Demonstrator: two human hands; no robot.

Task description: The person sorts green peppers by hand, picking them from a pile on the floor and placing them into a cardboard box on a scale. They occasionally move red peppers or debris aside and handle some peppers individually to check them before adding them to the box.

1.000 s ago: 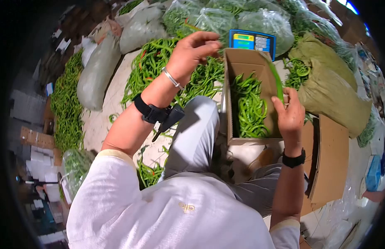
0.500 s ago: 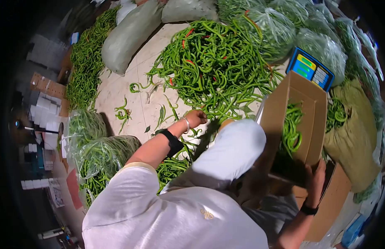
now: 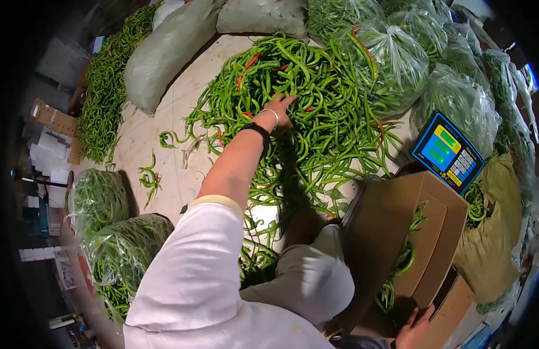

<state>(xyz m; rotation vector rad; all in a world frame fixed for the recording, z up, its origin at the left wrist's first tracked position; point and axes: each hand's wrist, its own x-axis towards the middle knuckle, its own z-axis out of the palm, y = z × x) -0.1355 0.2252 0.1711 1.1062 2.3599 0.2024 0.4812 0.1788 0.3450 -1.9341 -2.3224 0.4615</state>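
My left hand [image 3: 279,111] reaches into the big pile of green peppers [image 3: 333,122], its fingers apart among them; some fingertips are hidden by the peppers. A few red peppers show in the pile. At the lower right, my right hand [image 3: 415,330] grips the near edge of an open cardboard box [image 3: 380,232]. The box stands tilted, with some green peppers [image 3: 405,259] inside.
A scale display [image 3: 448,152] stands behind the box, beside a tan sack [image 3: 495,227]. Clear bags of peppers [image 3: 391,64] line the back right. Grey sacks [image 3: 170,52] lie behind the pile, and more bagged peppers [image 3: 130,238] sit at left.
My left hand has moved forward from the pile's near edge into its middle, and its fingers have spread. The box and my right hand appear lower in view.
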